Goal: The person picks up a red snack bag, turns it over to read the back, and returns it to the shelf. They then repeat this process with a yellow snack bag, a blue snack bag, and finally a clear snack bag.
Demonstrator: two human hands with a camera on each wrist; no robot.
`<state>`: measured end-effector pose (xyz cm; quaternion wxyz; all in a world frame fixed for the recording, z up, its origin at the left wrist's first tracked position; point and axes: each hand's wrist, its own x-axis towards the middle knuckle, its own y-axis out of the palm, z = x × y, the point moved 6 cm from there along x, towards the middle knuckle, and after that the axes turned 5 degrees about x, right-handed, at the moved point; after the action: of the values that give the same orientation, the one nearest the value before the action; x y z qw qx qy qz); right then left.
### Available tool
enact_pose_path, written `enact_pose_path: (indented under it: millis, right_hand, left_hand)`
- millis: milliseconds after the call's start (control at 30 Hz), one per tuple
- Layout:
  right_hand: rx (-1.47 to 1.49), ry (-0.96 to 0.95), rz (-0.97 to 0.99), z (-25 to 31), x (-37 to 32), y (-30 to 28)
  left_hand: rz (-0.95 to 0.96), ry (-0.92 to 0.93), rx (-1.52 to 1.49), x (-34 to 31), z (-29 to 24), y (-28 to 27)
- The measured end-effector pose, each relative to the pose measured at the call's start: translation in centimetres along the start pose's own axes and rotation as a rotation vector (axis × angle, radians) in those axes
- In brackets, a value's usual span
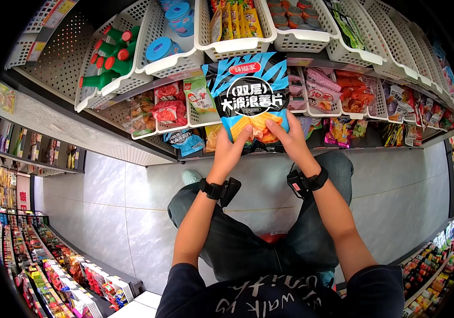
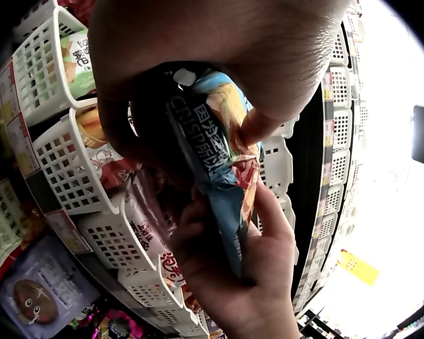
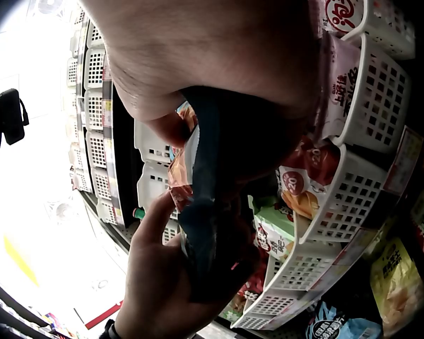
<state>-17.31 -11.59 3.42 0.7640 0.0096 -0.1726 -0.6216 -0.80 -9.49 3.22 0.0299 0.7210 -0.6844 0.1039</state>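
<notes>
Both hands hold a black and blue bag of potato chips upright, its printed front facing up toward the head. My left hand grips the lower left corner, thumb lying on the front. At the lower right, my right hand grips the bag the same way. In the left wrist view the bag shows edge-on between the large left hand and the right hand below. From the right wrist, the bag's edge is dark, with most fingers hidden behind it.
Behind the bag, white plastic baskets hold snack packets, blue jars and green bottles with red caps. A lower row has red packets and pink packets. A blue bag lies low on the left. Grey tiled floor surrounds the person's knees.
</notes>
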Motion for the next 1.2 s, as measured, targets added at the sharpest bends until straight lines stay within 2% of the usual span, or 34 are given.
enact_pose_path:
  millis: [1200]
  right_hand:
    - [-0.065,-0.023,-0.022,-0.65,0.18,-0.29]
  left_hand:
    - [0.000,-0.014,0.025,0.15,0.60,-0.02]
